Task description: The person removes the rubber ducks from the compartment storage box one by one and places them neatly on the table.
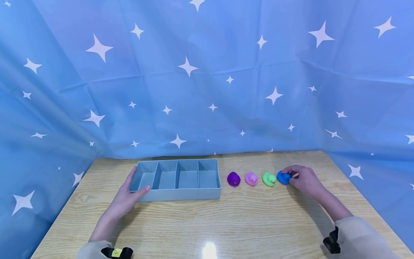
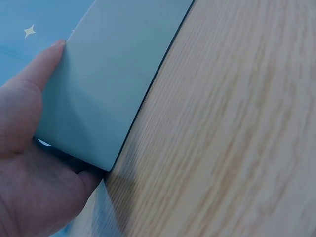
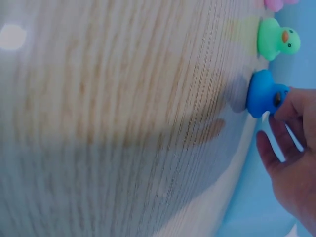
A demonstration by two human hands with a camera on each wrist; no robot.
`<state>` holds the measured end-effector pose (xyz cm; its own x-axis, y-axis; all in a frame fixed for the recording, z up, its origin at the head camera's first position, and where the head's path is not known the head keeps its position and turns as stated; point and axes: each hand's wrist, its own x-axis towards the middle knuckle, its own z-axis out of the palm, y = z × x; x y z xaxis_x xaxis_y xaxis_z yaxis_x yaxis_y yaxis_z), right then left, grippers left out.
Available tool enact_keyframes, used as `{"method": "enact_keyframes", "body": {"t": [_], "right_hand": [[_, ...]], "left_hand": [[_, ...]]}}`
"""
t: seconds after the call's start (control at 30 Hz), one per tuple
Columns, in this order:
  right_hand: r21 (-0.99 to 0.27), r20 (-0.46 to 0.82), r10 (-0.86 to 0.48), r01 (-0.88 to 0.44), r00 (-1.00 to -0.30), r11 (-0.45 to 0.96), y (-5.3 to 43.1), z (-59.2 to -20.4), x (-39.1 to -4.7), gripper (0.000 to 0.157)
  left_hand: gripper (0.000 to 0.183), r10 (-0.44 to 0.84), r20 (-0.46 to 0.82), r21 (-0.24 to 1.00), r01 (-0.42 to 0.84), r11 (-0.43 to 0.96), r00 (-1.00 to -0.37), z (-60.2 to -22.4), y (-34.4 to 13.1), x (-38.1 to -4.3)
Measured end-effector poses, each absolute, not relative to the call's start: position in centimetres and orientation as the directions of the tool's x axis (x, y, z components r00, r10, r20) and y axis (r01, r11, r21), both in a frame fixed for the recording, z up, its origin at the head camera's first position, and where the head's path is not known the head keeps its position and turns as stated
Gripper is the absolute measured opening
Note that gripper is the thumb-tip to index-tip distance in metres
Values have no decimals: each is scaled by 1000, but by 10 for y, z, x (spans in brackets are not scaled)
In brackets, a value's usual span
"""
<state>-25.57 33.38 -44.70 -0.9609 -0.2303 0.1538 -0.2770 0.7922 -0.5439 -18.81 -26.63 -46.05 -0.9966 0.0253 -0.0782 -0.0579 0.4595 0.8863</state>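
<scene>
A light-blue box with several compartments (image 1: 179, 194) lies lengthwise on the table. My left hand (image 1: 124, 199) grips its left end, thumb over the front rim and fingers along the end wall. In the left wrist view the box's smooth front wall (image 2: 113, 74) fills the upper middle. To the box's right, small rubber ducks stand in a row: purple (image 1: 233, 178), pink (image 1: 251, 178), green (image 1: 269, 178) and blue. At the row's right end, my right hand (image 1: 305, 179) pinches the blue duck (image 3: 263, 94) by its head, between thumb and fingers.
The wooden table (image 1: 207, 223) runs back to a blue curtain (image 1: 226, 118) with white stars, which also hangs along both sides. The box stands close to the back curtain. A bright light spot reflects off the table's front.
</scene>
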Motion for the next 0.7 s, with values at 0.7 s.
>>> {"method": "enact_keyframes", "body": {"t": [0.7], "right_hand": [[-552,300,-196,-338,-933,762,347,-440,-234,39]], "left_hand": [[101,31,-67,893,-46,448,-997,-462,-267,-188]]}}
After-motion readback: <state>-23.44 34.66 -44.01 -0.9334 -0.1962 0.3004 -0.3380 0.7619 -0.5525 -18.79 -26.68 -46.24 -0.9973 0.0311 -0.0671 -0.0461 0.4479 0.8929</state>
